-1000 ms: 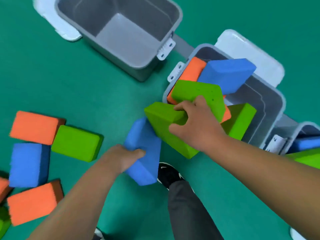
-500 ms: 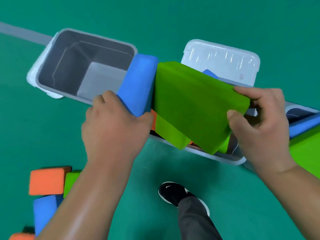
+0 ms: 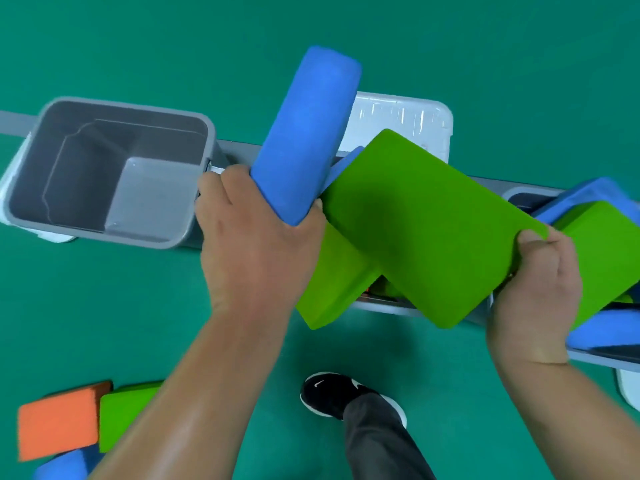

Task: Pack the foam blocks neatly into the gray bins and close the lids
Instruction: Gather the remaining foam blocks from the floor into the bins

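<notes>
Foam blocks mid-loading: blue block [image 3: 304, 136] gripped in left hand [image 3: 256, 244], big green block [image 3: 422, 226] pinched at corner by right hand [image 3: 533, 282], both held above middle bin [image 3: 388, 303], already crowded. Next move, likely: lay each flat, or divert to empty gray bin [image 3: 104, 174] on left. Both hands curled tight around blocks. Loose blocks [image 3: 59, 420] on floor, lid [image 3: 398, 123] open behind.

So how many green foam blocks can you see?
4: one in the right hand, one beneath it, one in the right bin, one on the floor. More may be hidden.
</notes>
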`<act>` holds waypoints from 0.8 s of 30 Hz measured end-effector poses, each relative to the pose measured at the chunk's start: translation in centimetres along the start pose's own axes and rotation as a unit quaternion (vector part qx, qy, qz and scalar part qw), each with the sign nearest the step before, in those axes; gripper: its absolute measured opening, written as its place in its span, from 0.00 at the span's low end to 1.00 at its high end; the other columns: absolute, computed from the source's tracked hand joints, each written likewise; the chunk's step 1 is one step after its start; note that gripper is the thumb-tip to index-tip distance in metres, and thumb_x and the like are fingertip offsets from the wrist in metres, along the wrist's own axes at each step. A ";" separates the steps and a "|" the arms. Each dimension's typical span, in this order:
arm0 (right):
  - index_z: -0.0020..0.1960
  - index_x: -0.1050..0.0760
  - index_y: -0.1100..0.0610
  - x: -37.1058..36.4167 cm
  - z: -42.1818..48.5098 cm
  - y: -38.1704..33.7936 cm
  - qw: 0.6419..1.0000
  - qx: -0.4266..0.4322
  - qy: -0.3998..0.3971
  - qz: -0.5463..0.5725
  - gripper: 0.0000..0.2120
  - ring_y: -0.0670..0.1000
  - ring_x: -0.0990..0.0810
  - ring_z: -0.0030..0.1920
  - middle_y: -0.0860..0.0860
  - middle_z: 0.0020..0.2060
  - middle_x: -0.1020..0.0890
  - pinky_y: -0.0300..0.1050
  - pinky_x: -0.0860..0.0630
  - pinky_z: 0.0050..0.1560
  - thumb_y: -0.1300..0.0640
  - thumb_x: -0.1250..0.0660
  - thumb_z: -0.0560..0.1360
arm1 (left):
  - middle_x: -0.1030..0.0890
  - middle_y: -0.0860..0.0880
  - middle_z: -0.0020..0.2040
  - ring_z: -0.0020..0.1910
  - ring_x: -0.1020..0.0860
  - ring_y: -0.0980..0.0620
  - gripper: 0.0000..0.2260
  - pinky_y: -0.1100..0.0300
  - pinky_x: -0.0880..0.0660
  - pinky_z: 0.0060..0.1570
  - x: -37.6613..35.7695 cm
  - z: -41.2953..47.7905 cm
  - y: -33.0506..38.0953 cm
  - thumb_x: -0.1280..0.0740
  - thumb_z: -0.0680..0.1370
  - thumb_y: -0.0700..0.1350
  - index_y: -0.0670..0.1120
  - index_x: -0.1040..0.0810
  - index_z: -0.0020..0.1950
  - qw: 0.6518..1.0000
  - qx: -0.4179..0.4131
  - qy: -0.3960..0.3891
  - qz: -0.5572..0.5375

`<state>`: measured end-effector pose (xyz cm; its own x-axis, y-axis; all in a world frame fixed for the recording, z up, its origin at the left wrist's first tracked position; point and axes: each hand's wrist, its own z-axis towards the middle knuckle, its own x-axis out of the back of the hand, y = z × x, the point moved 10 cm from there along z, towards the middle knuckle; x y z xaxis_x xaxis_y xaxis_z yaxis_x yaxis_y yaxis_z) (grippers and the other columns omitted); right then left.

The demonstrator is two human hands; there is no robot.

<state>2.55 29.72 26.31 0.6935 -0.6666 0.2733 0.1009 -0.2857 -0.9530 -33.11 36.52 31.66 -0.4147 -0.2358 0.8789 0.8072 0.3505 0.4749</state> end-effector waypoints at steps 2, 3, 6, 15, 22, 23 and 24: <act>0.52 0.28 0.56 1.3 0.2 1.5 0.999 -0.022 0.035 -0.015 0.04 0.33 0.31 0.35 0.43 0.38 0.30 0.28 0.35 0.39 0.58 0.41 0.84 | 0.34 0.52 0.57 0.53 0.27 0.45 0.28 0.49 0.26 0.42 -2.4 -0.6 0.7 0.27 0.71 0.63 0.50 0.33 0.61 0.999 -0.006 -0.014 -0.050; 0.54 0.30 0.55 1.7 0.1 2.9 0.998 -0.047 0.043 -0.007 0.04 0.31 0.31 0.34 0.43 0.38 0.31 0.26 0.36 0.38 0.59 0.42 0.85 | 0.34 0.52 0.58 0.53 0.27 0.45 0.29 0.49 0.25 0.43 -3.9 -1.1 1.1 0.27 0.72 0.62 0.49 0.33 0.64 0.997 -0.018 -0.028 -0.069; 0.51 0.32 0.46 2.0 -0.2 7.6 0.987 -0.148 0.053 0.029 0.04 0.30 0.27 0.39 0.43 0.42 0.29 0.25 0.30 0.48 0.51 0.42 0.85 | 0.34 0.48 0.60 0.51 0.28 0.45 0.30 0.47 0.25 0.48 -9.0 -2.6 1.6 0.26 0.74 0.59 0.46 0.35 0.67 0.989 -0.039 -0.087 -0.115; 0.46 0.26 0.56 -3.0 0.6 12.7 0.967 -0.242 -0.051 0.063 0.06 0.53 0.20 0.40 0.49 0.33 0.22 0.53 0.16 0.51 0.56 0.37 0.80 | 0.35 0.44 0.66 0.44 0.28 0.42 0.33 0.53 0.28 0.45 -18.1 -1.9 2.4 0.28 0.74 0.43 0.45 0.39 0.76 0.972 -0.026 -0.209 -0.108; 0.61 0.24 0.48 -6.6 4.5 14.5 0.949 -0.259 -0.164 -0.067 0.19 0.53 0.20 0.43 0.53 0.47 0.19 0.52 0.20 0.50 0.46 0.36 0.71 | 0.33 0.42 0.63 0.48 0.27 0.38 0.27 0.50 0.32 0.47 -19.7 -1.7 -2.9 0.30 0.75 0.52 0.42 0.37 0.67 0.970 0.091 -0.203 -0.098; 0.60 0.24 0.41 -7.0 4.9 14.1 0.952 -0.239 -0.172 -0.084 0.18 0.53 0.21 0.42 0.51 0.47 0.19 0.52 0.21 0.50 0.44 0.36 0.71 | 0.32 0.41 0.63 0.48 0.28 0.38 0.26 0.50 0.32 0.48 -19.8 -1.7 -3.6 0.30 0.75 0.52 0.42 0.37 0.67 0.967 0.108 -0.207 -0.100; 0.60 0.25 0.35 -7.4 5.2 13.5 0.955 -0.214 -0.180 -0.098 0.18 0.51 0.21 0.42 0.49 0.46 0.19 0.50 0.22 0.50 0.45 0.36 0.71 | 0.31 0.41 0.63 0.48 0.28 0.39 0.26 0.49 0.31 0.49 -19.9 -1.5 -4.3 0.30 0.75 0.52 0.42 0.36 0.65 0.965 0.119 -0.210 -0.102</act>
<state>2.48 34.37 10.73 0.8997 -0.3134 0.3037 0.0056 -0.6876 -0.7261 -27.73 38.28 12.08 -0.7287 0.0492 0.6830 0.5924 0.5456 0.5928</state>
